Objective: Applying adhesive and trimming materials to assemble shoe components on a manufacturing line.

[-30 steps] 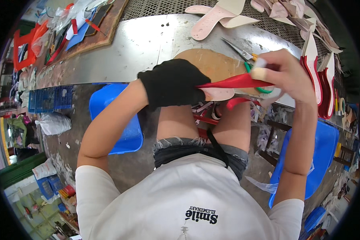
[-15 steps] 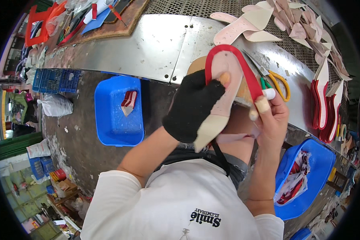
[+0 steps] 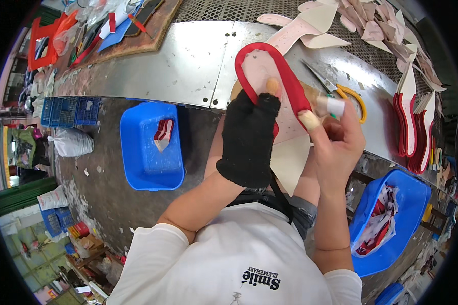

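Observation:
My left hand [image 3: 248, 140], in a black glove that leaves the thumb tip bare, grips a pale pink insole-shaped piece [image 3: 257, 69] with the thumb pressed on its face. A red strip [image 3: 290, 84] runs around the rounded end and down both sides. The cream lower part [image 3: 290, 160] points toward my lap. My right hand [image 3: 339, 142] is bare, with coverings on the thumb and fingers. Its thumb presses the red strip at the right edge; the fingers are curled and partly blurred. Scissors [image 3: 352, 96] with orange handles lie on the metal table just beyond.
Pink and cream cut pieces [image 3: 310, 30] lie on the mesh at the back right. Stacked red-edged pieces [image 3: 412, 122] rest at the table's right. A blue tub [image 3: 155, 170] stands at left, another [image 3: 392, 244] at right. A board [image 3: 155, 33] with tools lies back left.
The insole piece has moved left and turned slightly. The red strip, loose at the right before, now lies along the right edge. My right thumb has slid onto that edge.

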{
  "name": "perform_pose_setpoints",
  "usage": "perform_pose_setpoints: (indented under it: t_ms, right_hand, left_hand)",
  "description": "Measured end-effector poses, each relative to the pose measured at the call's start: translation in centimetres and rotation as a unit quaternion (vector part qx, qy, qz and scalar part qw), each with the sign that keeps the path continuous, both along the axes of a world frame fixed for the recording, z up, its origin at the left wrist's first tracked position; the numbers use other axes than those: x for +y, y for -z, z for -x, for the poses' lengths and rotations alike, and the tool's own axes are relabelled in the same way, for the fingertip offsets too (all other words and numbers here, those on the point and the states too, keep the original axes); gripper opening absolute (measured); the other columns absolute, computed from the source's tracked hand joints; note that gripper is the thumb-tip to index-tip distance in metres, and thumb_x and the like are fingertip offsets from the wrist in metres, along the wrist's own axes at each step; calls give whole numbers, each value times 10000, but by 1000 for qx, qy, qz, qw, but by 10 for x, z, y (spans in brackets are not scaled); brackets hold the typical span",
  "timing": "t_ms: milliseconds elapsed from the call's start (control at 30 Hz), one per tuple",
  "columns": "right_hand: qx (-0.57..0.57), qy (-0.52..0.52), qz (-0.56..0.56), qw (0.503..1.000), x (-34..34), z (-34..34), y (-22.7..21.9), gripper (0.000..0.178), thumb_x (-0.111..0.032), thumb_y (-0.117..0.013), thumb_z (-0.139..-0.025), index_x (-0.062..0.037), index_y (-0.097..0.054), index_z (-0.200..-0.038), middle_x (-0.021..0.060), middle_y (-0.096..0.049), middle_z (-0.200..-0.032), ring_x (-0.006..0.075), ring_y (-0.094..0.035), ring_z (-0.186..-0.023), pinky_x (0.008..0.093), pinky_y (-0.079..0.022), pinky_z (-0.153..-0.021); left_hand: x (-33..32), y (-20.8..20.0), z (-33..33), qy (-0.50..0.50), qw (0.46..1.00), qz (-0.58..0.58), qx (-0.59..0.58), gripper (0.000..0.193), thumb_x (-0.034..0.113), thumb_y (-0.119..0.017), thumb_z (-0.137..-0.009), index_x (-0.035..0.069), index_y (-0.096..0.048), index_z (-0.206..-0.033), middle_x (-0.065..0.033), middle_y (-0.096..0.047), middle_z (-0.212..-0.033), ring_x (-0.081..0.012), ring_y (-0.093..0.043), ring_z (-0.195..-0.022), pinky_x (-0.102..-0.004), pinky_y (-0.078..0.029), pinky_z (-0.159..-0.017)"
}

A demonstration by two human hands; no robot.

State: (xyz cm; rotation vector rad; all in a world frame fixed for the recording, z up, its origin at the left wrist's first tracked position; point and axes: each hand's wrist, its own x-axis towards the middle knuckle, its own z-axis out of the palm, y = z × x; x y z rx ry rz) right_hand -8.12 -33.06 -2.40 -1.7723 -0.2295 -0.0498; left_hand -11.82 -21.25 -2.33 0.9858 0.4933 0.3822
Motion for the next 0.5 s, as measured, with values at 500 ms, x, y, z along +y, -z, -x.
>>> perform_pose_setpoints:
  t_ms: [500]
  right_hand:
    - [92, -162, -140, 972, 3, -24, 0, 176, -15, -646, -800, 8, -620, -973, -25, -601, -869, 66, -556, -678, 202, -439, -573]
  left_hand:
    - [36, 19, -17, 286, 946, -117, -95, 443, 323, -547, -936, 33, -504, -1268, -74, -584, -1167, -182, -601, -1016, -308, -482, -896]
